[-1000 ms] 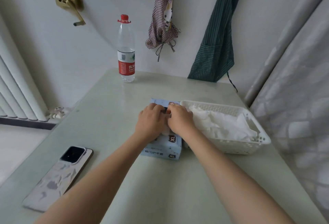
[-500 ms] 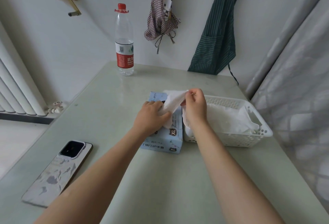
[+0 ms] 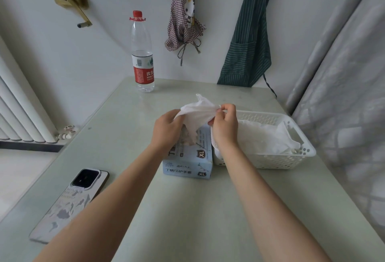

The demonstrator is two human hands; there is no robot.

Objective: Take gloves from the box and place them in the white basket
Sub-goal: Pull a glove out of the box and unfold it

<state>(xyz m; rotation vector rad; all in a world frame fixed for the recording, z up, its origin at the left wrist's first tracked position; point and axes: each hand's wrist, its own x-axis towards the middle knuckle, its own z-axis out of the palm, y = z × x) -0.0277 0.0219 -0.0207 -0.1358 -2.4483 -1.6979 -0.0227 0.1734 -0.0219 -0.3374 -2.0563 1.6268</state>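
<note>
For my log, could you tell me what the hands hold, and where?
One white glove: left hand at its left edge, right hand pinching its right edge.

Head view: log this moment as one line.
phase: glove lifted above box | left hand: gripping glove | right hand: pinching glove | basket: holds gloves

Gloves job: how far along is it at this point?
Done: white gloves already lie in the white basket. In hand: left hand and right hand hold one glove above the box. Left: dropping it in; the box's remaining contents are not visible.
</note>
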